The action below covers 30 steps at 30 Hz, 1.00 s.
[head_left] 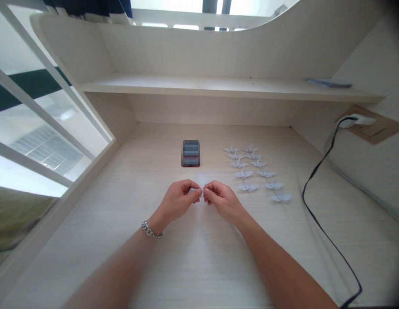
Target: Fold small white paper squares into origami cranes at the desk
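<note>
My left hand (178, 201) and my right hand (222, 201) hover over the pale wood-grain desk (199, 257), fingertips almost meeting. Between them both pinch a small piece of white paper (195, 192), mostly hidden by my fingers. Its shape is hard to make out. Beyond my right hand, several white origami cranes (247, 174) stand in two rough rows, none touching my hands. A metal chain bracelet (151, 230) circles my left wrist.
A dark phone (190, 153), blurred, lies on the desk beyond my hands. A black cable (318, 201) runs along the right side from a wall socket plug (355, 121). A shelf (199, 88) spans overhead, holding a flat blue item (330, 83). A window with white bars (41, 120) lines the left.
</note>
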Each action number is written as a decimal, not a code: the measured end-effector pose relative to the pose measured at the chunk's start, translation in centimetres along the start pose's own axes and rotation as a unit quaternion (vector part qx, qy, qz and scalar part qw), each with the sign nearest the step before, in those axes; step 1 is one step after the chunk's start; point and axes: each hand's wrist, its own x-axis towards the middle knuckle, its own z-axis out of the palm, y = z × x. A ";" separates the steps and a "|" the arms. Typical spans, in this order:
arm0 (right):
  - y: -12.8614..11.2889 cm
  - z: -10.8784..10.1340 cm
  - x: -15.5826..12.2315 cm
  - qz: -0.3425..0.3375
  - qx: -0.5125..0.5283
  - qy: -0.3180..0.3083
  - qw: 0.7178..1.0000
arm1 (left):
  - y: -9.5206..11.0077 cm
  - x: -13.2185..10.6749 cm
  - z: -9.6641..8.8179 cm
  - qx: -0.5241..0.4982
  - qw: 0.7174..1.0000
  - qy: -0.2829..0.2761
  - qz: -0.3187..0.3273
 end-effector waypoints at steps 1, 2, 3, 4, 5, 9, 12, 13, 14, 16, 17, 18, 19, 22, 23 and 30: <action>-0.1 -0.1 -0.1 -0.007 -0.029 0.002 1.000 | 0.0 0.0 0.0 0.017 1.000 -0.002 0.002; -0.2 -0.1 -0.1 -0.018 -0.066 0.005 0.998 | 0.1 -0.1 0.0 0.040 0.999 -0.004 0.007; -0.3 -0.2 -0.2 -0.035 -0.111 0.009 0.993 | 0.1 -0.2 0.0 0.067 0.998 -0.006 0.014; -0.5 -0.3 -0.3 -0.053 -0.156 0.012 0.986 | 0.2 -0.3 0.0 0.097 0.995 -0.010 0.022; -0.7 -0.4 -0.4 -0.068 -0.190 0.008 0.979 | 0.2 -0.4 0.1 0.125 0.992 -0.014 0.030; -1.2 -0.8 -0.5 -0.090 -0.260 -0.033 0.961 | 0.3 -0.6 0.2 0.175 0.982 -0.041 0.053; -1.4 -1.0 -0.6 -0.076 -0.252 -0.047 0.964 | 0.3 -0.6 0.2 0.150 0.986 -0.050 0.047; -1.5 -1.1 -0.6 -0.068 -0.240 -0.048 0.967 | 0.4 -0.6 0.2 0.137 0.988 -0.050 0.043; -1.5 -1.2 -0.6 -0.059 -0.227 -0.050 0.971 | 0.5 -0.6 0.1 0.124 0.990 -0.049 0.038; -1.7 -1.4 -0.7 -0.042 -0.202 -0.056 0.977 | 0.7 -0.7 0.1 0.106 0.993 -0.048 0.033; -1.8 -1.5 -0.7 -0.036 -0.192 -0.061 0.979 | 0.8 -0.7 0.1 0.102 0.993 -0.048 0.033; -1.8 -1.6 -0.8 -0.031 -0.183 -0.066 0.980 | 0.9 -0.7 0.1 0.099 0.993 -0.049 0.035; -1.9 -1.7 -0.8 -0.027 -0.175 -0.070 0.982 | 1.0 -0.7 0.1 0.098 0.993 -0.049 0.037; -1.9 -1.9 -0.8 -0.019 -0.160 -0.078 0.984 | 1.2 -0.7 0.0 0.101 0.993 -0.051 0.041; -1.8 -2.0 -0.8 -0.017 -0.157 -0.077 0.984 | 1.2 -0.7 -0.1 0.104 0.992 -0.051 0.043; -1.5 -2.7 -0.8 -0.006 -0.162 -0.078 0.984 | 0.9 -0.7 -0.9 0.118 0.990 -0.072 0.034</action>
